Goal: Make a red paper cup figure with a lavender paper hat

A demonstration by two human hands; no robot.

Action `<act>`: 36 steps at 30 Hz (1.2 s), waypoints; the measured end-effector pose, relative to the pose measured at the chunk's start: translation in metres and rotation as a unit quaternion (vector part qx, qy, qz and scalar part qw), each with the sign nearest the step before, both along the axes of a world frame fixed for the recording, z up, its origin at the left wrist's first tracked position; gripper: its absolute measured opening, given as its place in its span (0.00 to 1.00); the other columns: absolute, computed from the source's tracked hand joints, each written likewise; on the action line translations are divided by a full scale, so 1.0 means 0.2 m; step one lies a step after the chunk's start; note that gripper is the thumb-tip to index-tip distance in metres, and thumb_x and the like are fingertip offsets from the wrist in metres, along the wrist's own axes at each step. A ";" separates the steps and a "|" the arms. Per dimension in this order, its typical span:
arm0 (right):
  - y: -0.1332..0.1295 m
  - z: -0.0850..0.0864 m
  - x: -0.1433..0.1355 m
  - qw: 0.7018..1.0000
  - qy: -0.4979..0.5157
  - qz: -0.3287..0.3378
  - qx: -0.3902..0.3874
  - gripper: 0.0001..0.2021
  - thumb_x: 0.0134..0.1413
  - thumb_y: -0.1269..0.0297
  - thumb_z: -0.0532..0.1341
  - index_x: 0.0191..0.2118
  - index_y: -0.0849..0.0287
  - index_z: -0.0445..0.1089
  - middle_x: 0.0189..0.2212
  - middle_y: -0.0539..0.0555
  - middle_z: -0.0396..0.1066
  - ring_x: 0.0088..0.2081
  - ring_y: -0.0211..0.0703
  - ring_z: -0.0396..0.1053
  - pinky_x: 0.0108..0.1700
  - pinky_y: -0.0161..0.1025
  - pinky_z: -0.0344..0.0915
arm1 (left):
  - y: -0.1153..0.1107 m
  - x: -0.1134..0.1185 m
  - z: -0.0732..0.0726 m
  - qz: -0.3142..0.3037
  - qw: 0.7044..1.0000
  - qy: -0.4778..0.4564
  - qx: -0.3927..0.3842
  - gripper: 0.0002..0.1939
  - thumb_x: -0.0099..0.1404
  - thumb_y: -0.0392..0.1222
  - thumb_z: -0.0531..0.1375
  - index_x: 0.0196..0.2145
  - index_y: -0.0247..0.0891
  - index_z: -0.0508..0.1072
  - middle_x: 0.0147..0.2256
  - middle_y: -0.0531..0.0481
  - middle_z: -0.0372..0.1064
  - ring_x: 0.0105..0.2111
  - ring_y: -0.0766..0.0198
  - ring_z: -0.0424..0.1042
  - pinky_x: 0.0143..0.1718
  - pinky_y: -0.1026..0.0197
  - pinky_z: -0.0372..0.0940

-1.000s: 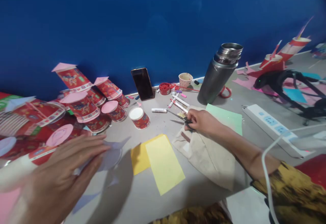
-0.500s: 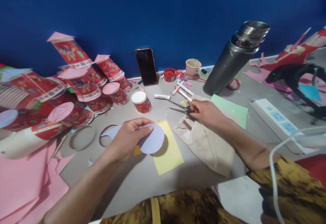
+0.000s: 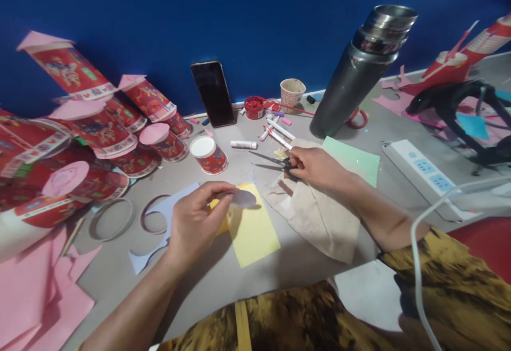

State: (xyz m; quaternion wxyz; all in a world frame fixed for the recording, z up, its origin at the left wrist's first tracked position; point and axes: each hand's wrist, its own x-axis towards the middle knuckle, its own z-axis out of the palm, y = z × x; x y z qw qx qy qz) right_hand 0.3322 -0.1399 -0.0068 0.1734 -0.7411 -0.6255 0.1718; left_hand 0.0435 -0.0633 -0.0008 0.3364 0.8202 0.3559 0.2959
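My left hand pinches a pale purple paper circle between thumb and fingers. The circle is tilted nearly edge-on, above a yellow sheet of paper. My right hand is closed around the handles of black scissors, whose blades point left and are parted. Beneath that hand lies a beige cloth. Cut purple paper scraps lie left of my left hand. A red patterned paper cup with its white end up stands beyond the yellow sheet.
Red paper cup stacks with pink paper tops crowd the left, near tape rings and pink sheets. A phone leans on the blue wall. A dark flask, green sheet and power strip are at right.
My left hand has turned the paper circle from facing me to nearly edge-on. The camera view has shifted, so objects appear further left. My right hand still holds the scissors.
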 end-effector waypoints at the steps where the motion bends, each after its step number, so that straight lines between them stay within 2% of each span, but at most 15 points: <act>1: 0.00 0.00 0.00 1.000 0.003 0.000 0.000 0.09 0.54 0.65 0.65 0.32 0.55 0.62 0.26 0.47 0.67 0.28 0.39 0.62 0.31 0.35 0.48 | -0.01 -0.01 -0.01 -0.025 0.997 -0.014 0.068 0.06 0.69 0.36 0.60 0.40 0.39 0.78 0.39 0.48 0.82 0.41 0.60 0.81 0.44 0.59 0.73; 3: 0.00 0.00 0.00 1.000 0.007 -0.008 -0.001 0.09 0.54 0.66 0.65 0.32 0.55 0.62 0.26 0.47 0.67 0.28 0.39 0.62 0.31 0.35 0.48 | -0.03 -0.05 -0.02 -0.128 0.977 -0.012 0.170 0.08 0.70 0.31 0.59 0.41 0.38 0.78 0.43 0.46 0.82 0.49 0.57 0.80 0.52 0.55 0.72; 5: 0.00 0.00 0.00 1.000 0.005 -0.014 -0.005 0.09 0.54 0.66 0.65 0.32 0.55 0.62 0.25 0.46 0.66 0.28 0.39 0.61 0.31 0.35 0.48 | -0.06 -0.09 -0.03 -0.226 0.947 0.046 0.222 0.09 0.70 0.30 0.59 0.43 0.39 0.77 0.48 0.45 0.81 0.55 0.53 0.77 0.57 0.49 0.70; 7: 0.00 0.00 -0.01 1.000 0.000 -0.015 -0.009 0.09 0.53 0.67 0.66 0.32 0.55 0.62 0.25 0.46 0.65 0.28 0.39 0.61 0.32 0.36 0.48 | -0.09 -0.14 -0.02 -0.252 0.936 0.092 0.227 0.09 0.70 0.31 0.60 0.44 0.39 0.77 0.50 0.45 0.80 0.58 0.50 0.74 0.59 0.46 0.68; 12: -0.01 0.01 0.00 1.000 0.013 -0.014 -0.003 0.09 0.52 0.69 0.65 0.30 0.56 0.62 0.24 0.45 0.65 0.28 0.38 0.61 0.31 0.35 0.48 | -0.10 -0.18 0.03 -0.204 0.953 0.064 0.215 0.08 0.70 0.32 0.60 0.45 0.40 0.75 0.42 0.47 0.81 0.47 0.59 0.79 0.54 0.54 0.72; 14: -0.01 0.01 0.01 1.000 0.023 -0.013 -0.005 0.09 0.53 0.68 0.65 0.30 0.56 0.63 0.24 0.46 0.66 0.28 0.38 0.62 0.31 0.35 0.48 | -0.09 -0.15 0.02 -0.185 0.952 0.083 0.230 0.09 0.71 0.33 0.59 0.48 0.38 0.74 0.47 0.44 0.80 0.51 0.56 0.78 0.54 0.52 0.73; 18: -0.01 0.00 0.00 1.000 0.000 -0.017 -0.008 0.08 0.53 0.66 0.66 0.31 0.56 0.64 0.25 0.46 0.67 0.28 0.38 0.63 0.30 0.35 0.48 | -0.10 -0.07 -0.04 -0.195 0.922 0.190 0.274 0.21 0.70 0.38 0.62 0.59 0.34 0.69 0.62 0.34 0.69 0.62 0.43 0.69 0.57 0.41 0.71; 22: -0.03 0.05 -0.02 0.997 -0.077 -0.028 0.002 0.06 0.55 0.65 0.65 0.33 0.56 0.66 0.26 0.48 0.70 0.27 0.39 0.62 0.30 0.36 0.46 | -0.12 -0.03 -0.10 -0.205 0.894 0.260 0.302 0.22 0.68 0.37 0.62 0.59 0.35 0.69 0.59 0.37 0.72 0.58 0.43 0.71 0.54 0.41 0.70; 25: -0.08 0.11 -0.02 0.991 -0.127 -0.044 0.018 0.05 0.59 0.63 0.63 0.35 0.56 0.67 0.27 0.49 0.71 0.27 0.40 0.62 0.31 0.37 0.45 | -0.12 -0.03 -0.14 -0.202 0.892 0.247 0.320 0.21 0.69 0.38 0.61 0.59 0.36 0.69 0.59 0.39 0.73 0.57 0.45 0.72 0.53 0.43 0.69; 28: -0.11 0.14 0.01 0.987 -0.151 -0.045 -0.025 0.04 0.58 0.67 0.63 0.34 0.56 0.67 0.26 0.50 0.70 0.27 0.41 0.63 0.30 0.38 0.44 | -0.11 -0.03 -0.15 -0.190 0.895 0.218 0.339 0.17 0.72 0.38 0.57 0.57 0.37 0.71 0.57 0.40 0.74 0.55 0.47 0.72 0.52 0.45 0.68; 33: -0.13 0.15 0.07 0.993 -0.064 0.023 -0.092 0.05 0.53 0.72 0.65 0.32 0.57 0.68 0.29 0.50 0.73 0.32 0.42 0.67 0.31 0.35 0.49 | -0.09 -0.02 -0.16 -0.183 0.901 0.189 0.346 0.16 0.72 0.34 0.54 0.54 0.40 0.73 0.53 0.42 0.76 0.51 0.50 0.74 0.49 0.48 0.68; 36: -0.14 0.17 0.09 0.994 -0.042 0.024 -0.102 0.04 0.53 0.71 0.66 0.32 0.56 0.71 0.29 0.50 0.75 0.33 0.43 0.69 0.31 0.36 0.49 | -0.09 -0.02 -0.16 -0.179 0.906 0.168 0.346 0.17 0.70 0.33 0.53 0.53 0.40 0.73 0.52 0.41 0.75 0.48 0.51 0.75 0.46 0.47 0.70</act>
